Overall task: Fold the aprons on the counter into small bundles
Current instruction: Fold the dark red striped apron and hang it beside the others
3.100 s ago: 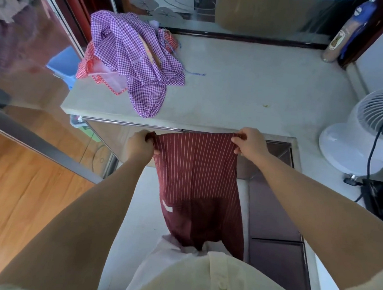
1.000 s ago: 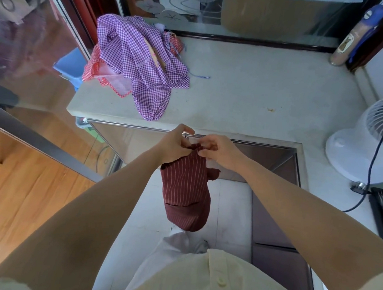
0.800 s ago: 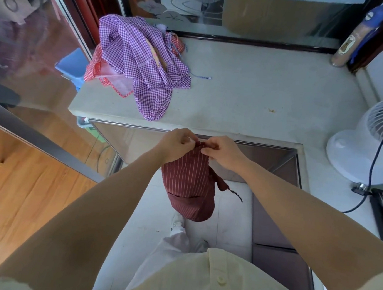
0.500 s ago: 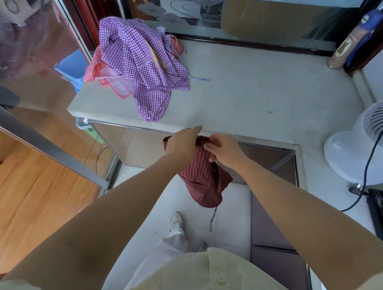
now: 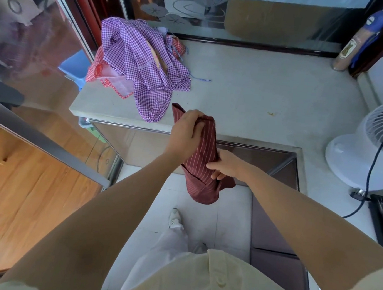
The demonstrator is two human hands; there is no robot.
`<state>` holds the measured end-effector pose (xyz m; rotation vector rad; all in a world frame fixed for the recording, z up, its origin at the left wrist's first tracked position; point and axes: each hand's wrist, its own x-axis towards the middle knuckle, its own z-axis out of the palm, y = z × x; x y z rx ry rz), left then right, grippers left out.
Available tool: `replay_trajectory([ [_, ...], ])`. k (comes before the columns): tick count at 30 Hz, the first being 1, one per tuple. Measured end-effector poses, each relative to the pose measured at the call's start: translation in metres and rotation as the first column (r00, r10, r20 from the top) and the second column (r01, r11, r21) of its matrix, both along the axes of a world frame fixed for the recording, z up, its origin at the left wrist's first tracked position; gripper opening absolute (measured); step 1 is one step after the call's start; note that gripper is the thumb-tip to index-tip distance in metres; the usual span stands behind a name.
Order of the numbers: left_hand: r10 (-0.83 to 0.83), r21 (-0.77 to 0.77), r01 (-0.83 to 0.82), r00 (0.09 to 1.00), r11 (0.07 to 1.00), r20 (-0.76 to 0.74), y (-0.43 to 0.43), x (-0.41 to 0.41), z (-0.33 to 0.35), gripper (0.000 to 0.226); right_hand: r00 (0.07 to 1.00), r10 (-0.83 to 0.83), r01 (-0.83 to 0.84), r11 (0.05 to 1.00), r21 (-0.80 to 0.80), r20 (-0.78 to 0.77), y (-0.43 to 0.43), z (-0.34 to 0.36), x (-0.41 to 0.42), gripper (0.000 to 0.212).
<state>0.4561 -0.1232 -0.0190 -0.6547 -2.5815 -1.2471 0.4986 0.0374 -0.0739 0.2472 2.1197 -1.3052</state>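
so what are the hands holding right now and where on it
The striped red apron: left hand grips its top end, right hand grips its middle.

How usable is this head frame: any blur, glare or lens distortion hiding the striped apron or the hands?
Head view: light is even, with soft shadows on the counter; the maroon striped apron is sharp enough to show its stripes, gripped by the left hand and right hand; reflections wash over the glass panel at left; wide-angle stretch is strongest at the frame edges.

Maroon pinstriped apron point(image 5: 202, 154); purple gingham apron point(image 5: 141, 66); red gingham apron point(image 5: 96, 70).
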Motion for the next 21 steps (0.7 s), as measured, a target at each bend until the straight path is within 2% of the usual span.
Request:
replay_trajectory([
  [4,0.119,0.038,-0.120,0.992,0.992,0.028,-0.012,-0.024,-0.003,0.018,0.992,0.029,-0.034,0.999,0.040,0.126,0.008,-0.010,-0.003,0.049],
  [8,0.166,-0.028,-0.164,0.983,0.986,0.083,-0.024,-0.056,-0.015,0.019,0.992,0.022,-0.029,0.998,0.055,0.122,0.018,-0.013,-0.025,0.044],
  [10,0.237,-0.063,-0.231,0.965,0.971,0.113,-0.028,-0.071,-0.021,0.020,0.992,0.050,-0.061,0.994,0.096,0.113,0.018,-0.009,-0.037,0.033],
  [12,0.321,-0.118,-0.303,0.928,0.946,0.189,-0.029,-0.091,-0.027,0.022,0.995,0.041,-0.053,0.989,0.138,0.087,0.017,-0.007,-0.052,0.013],
  [13,0.367,-0.170,-0.334,0.901,0.927,0.232,-0.029,-0.103,-0.028,0.024,0.997,0.030,-0.040,0.988,0.151,0.070,0.017,-0.005,-0.061,0.009],
  [15,0.431,-0.302,-0.348,0.860,0.888,0.274,-0.029,-0.121,-0.029,0.030,0.999,0.021,-0.029,0.984,0.178,0.049,0.016,-0.006,-0.075,0.016],
  [17,0.353,-0.375,-0.252,0.907,0.892,0.229,-0.028,-0.133,-0.026,0.047,0.999,0.030,-0.038,0.978,0.207,0.039,0.015,-0.006,-0.088,0.020],
  [19,0.058,-0.384,0.031,0.974,0.923,0.218,-0.021,-0.141,-0.025,0.060,0.999,0.032,-0.037,0.979,0.202,0.025,0.013,-0.006,-0.098,0.020],
  [21,-0.262,-0.398,0.382,0.909,0.834,0.324,-0.010,-0.147,-0.028,0.067,0.999,0.028,-0.032,0.983,0.181,0.026,0.010,-0.004,-0.109,0.019],
])
